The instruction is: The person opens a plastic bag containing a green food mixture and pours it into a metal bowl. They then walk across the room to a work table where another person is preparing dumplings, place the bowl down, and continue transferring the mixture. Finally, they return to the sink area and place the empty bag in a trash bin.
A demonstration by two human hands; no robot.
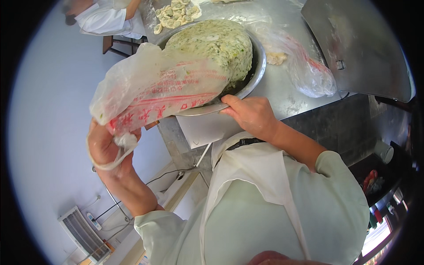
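Observation:
My left hand [102,145] is raised at the left with a clear plastic bag [132,82] bearing red print over its fingers; a knotted white part of the bag loops round the wrist. The bag's far part lies against a large mound of pale filling flecked with green [212,43]. The mound sits in a wide metal bowl [260,71] at the table's near edge. With thumb and fingers, my right hand [250,114] grips the bowl's near rim. How far the bag covers my left fingers is partly hidden.
Beyond the bowl, shaped dumplings [175,15] lie on the floured metal table [281,96]. To its right are a dough piece [276,58], another plastic bag [311,73] and a large metal lid or panel [357,43]. A person in white [106,20] is at the upper left, near a wooden stool [114,44].

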